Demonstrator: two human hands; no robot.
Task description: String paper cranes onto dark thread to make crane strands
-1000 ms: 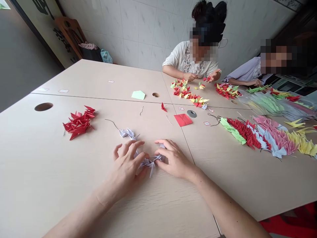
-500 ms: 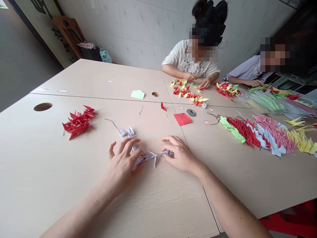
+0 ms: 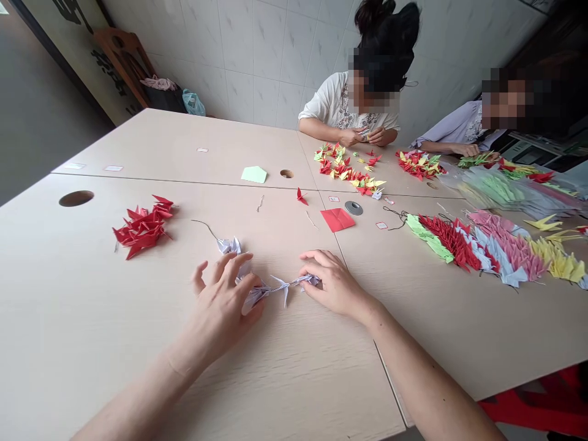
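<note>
A short string of pale lilac paper cranes (image 3: 275, 285) lies on the light wooden table (image 3: 92, 318) in front of me. My left hand (image 3: 224, 301) pinches its left end between thumb and finger, the other fingers spread. My right hand (image 3: 331, 284) pinches the right end, fingers curled. More lilac cranes (image 3: 229, 245) on a dark thread trail off behind my left hand.
A heap of red cranes (image 3: 143, 225) lies at the left. A red paper square (image 3: 337, 219), a tape roll (image 3: 353, 208) and a green sheet (image 3: 254, 174) sit mid-table. Long strings of coloured cranes (image 3: 487, 248) fill the right. Two people fold paper at the far side.
My hands have drawn apart, stretching the lilac cranes out along the thread; my right hand moved right. The person opposite brought both hands together near the chest.
</note>
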